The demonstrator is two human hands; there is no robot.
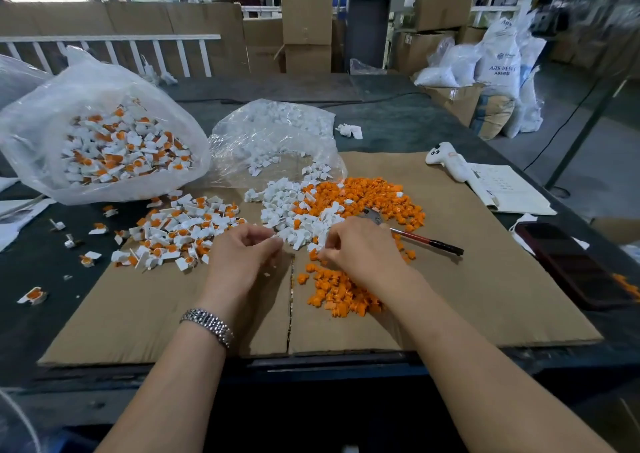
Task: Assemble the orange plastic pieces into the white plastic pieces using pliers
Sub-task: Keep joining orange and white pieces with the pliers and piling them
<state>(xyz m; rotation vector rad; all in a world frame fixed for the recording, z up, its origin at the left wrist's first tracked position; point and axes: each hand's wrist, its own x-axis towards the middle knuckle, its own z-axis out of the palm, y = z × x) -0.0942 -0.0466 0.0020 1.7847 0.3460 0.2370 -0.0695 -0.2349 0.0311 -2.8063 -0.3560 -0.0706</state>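
Loose orange pieces [367,194] and white pieces [294,206] lie heaped on a cardboard sheet [485,296]. More orange pieces [339,291] lie under my right wrist. My left hand [242,257] has its fingers curled and pinches a small white piece [278,240] at the fingertips. Just to its right, my right hand [358,250] is curled with the fingertips down among the orange pieces, pinching one there. The pliers [420,239], with red and black handles, lie on the cardboard behind my right hand, held by neither hand.
Assembled white-and-orange pieces [180,232] are piled at left, with more in a clear bag [121,147]. A second clear bag [277,134] holds white pieces. A dark phone [571,265], a notebook [509,191] and a white handheld device [446,161] lie at right.
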